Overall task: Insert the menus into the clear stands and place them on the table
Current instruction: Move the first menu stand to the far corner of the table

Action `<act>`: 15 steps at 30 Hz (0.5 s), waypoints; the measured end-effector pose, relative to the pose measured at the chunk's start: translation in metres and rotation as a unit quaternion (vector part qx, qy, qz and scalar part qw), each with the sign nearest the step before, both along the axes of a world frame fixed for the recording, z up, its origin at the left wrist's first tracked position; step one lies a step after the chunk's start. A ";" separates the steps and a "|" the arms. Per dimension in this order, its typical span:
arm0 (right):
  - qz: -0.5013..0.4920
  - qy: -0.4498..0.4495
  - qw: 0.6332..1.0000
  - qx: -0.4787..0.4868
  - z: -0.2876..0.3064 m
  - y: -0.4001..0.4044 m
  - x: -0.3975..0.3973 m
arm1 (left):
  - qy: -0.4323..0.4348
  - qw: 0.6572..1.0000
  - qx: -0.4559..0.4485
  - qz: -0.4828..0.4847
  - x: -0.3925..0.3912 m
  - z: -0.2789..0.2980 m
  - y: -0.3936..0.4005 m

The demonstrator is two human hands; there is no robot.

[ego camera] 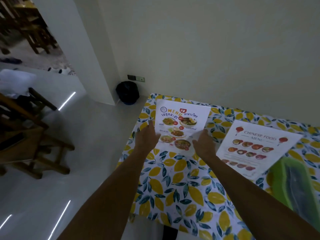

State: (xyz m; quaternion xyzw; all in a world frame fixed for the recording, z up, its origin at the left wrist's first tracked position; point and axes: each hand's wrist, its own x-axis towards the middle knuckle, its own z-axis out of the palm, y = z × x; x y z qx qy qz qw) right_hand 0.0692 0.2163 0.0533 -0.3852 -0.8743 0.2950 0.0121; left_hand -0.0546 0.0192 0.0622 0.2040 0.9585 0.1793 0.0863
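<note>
Both hands on the Thai menu at the far corner of the bench

My left hand (147,137) and right hand (204,144) flank the Thai menu (181,122), fingers loosely spread along its side edges; can't tell if either grip actually pinches it. Chinese menu (256,146) lies flat to the right on the lemon-print tablecloth (181,187), beside a green tray (297,186).

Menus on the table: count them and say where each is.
2. The Thai menu stands at the far left corner between both hands; the Chinese food menu lies flat to its right. Others may be out of view.
</note>
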 end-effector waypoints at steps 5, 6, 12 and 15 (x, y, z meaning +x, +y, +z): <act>-0.017 0.010 1.000 0.009 0.001 0.013 -0.020 | -0.023 0.995 0.101 0.002 -0.024 -0.001 0.006; -0.009 0.013 1.000 0.014 0.003 0.015 -0.026 | -0.022 0.995 0.100 0.003 -0.031 -0.001 0.005; 0.034 0.052 0.997 0.048 0.025 0.026 -0.077 | 0.011 0.993 0.119 -0.002 -0.084 0.018 0.005; 0.037 0.072 0.996 0.049 0.035 0.032 -0.105 | 0.020 0.990 0.140 -0.023 -0.119 0.030 0.009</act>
